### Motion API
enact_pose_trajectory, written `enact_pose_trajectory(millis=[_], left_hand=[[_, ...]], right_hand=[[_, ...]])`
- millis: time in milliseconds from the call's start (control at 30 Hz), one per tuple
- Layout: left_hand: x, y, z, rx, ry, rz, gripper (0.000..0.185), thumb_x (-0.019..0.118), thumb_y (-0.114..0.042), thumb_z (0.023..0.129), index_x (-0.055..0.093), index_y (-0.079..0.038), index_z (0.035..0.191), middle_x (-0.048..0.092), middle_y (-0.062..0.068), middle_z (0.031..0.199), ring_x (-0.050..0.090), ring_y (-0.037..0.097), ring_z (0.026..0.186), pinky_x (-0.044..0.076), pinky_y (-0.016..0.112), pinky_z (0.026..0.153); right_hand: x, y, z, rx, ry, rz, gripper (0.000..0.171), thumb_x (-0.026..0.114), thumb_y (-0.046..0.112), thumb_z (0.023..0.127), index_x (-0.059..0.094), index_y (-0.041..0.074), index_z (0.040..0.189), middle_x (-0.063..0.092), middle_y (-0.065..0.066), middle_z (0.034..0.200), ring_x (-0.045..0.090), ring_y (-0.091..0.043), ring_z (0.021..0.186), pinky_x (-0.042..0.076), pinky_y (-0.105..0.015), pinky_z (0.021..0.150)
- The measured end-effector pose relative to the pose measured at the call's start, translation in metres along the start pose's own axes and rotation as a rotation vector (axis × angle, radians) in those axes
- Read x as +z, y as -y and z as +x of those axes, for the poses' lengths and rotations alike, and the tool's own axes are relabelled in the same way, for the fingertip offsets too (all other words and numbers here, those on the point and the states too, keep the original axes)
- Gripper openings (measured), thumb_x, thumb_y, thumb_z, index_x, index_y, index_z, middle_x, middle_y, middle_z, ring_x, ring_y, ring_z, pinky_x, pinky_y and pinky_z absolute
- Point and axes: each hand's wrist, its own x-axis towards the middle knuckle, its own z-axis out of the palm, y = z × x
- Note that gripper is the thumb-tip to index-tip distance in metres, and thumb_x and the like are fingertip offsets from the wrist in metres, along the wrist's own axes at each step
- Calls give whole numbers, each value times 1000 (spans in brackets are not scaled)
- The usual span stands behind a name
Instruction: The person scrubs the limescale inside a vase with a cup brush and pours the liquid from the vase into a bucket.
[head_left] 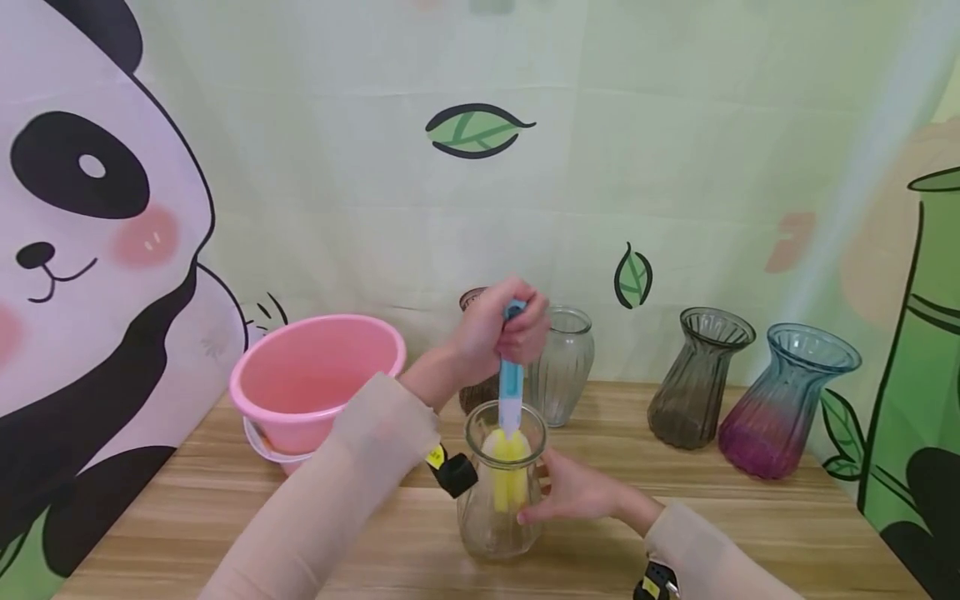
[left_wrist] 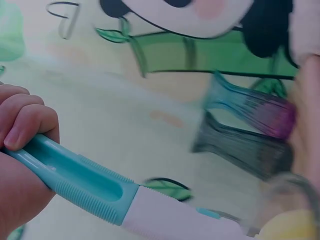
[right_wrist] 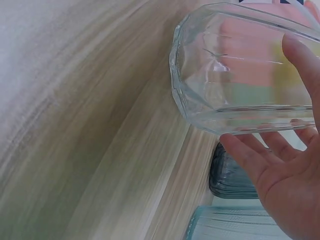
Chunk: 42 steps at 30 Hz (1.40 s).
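My left hand [head_left: 498, 329] grips the blue handle of a sponge bottle brush [head_left: 512, 379] from above, fingers wrapped round it. The brush points down through the mouth of a clear glass vase [head_left: 495, 533], and its yellow sponge head is inside. In the left wrist view, the ribbed teal handle [left_wrist: 85, 182] runs into a white shaft. Around the vase's right side my right hand [head_left: 577, 487] holds it, thumb in front and fingers behind. The right wrist view shows the vase's faceted base [right_wrist: 182, 75] and the fingers [right_wrist: 250, 155] along its side.
A pink basin [head_left: 318, 367] stands at the left on the wooden table [head_left: 600, 550]. Behind the held vase are a brown vase [head_left: 474, 396] and another clear vase [head_left: 573, 367]. A grey vase [head_left: 690, 383] and a blue-purple vase [head_left: 780, 408] stand at the right, before a panda-printed backdrop.
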Motion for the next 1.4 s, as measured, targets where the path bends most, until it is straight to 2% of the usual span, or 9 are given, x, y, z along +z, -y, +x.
enact_pose_trajectory(millis=[133,267,433,700,800,933,1133,1200,1400], left_hand=[[2,-23,3,49,26,8,39,19,-15,86,28,-17,48,24,-7,41,18,10,36,12,25,40],[3,-28,2,55,23,18,39,19,-16,86,28,-17,48,25,-7,41,19,10,36,12,25,40],[1,-9,-2,30,6,6,40,19,-16,86,29,-19,48,25,-8,41,18,10,37,11,25,40],[-3,51,-16,-54,-32,-66,36,20,-13,85,24,-15,49,24,-9,42,16,9,37,12,23,39],[-5,64,-19,-43,-24,-85,36,21,-13,85,24,-14,49,23,-7,43,17,9,37,11,23,39],[-7,68,-18,-17,-27,-85,36,22,-14,86,25,-16,50,24,-9,43,17,8,38,11,23,39],[-9,67,-20,-25,-30,-55,38,21,-15,86,25,-17,49,26,-10,42,17,8,38,12,23,39],[-9,67,-21,-22,-30,-55,39,21,-16,87,25,-17,49,26,-10,43,17,8,38,12,24,39],[-9,60,-24,-9,-43,-63,38,19,-15,86,24,-16,49,26,-10,42,17,8,38,10,25,39]], right_hand=[[1,-1,0,-15,-19,-6,81,77,16,72,29,1,136,41,-19,133,50,-37,115,47,-42,91],[2,-2,0,-25,-36,-13,84,78,18,71,28,3,137,41,-19,134,51,-36,114,48,-41,90],[4,-2,-2,-22,-65,-49,87,79,22,70,28,6,138,41,-16,134,52,-32,113,49,-37,88],[8,-6,-3,-64,-101,-82,87,79,29,69,28,10,137,43,-10,133,52,-26,112,48,-34,86],[8,-6,-4,-89,-109,-110,87,77,31,70,27,11,138,42,-7,133,49,-22,114,46,-32,89],[6,-4,-7,-113,-66,-121,84,73,32,75,25,7,138,40,-10,135,44,-25,120,42,-38,95],[-3,-3,-11,-63,57,-2,78,67,23,83,19,-1,140,27,-21,143,30,-39,131,37,-51,99],[-5,-4,-11,-47,63,34,78,67,21,83,19,-2,140,27,-22,142,31,-39,131,35,-49,101],[-3,-7,-10,-42,12,37,79,69,21,80,22,2,140,32,-18,141,36,-35,128,36,-48,101]])
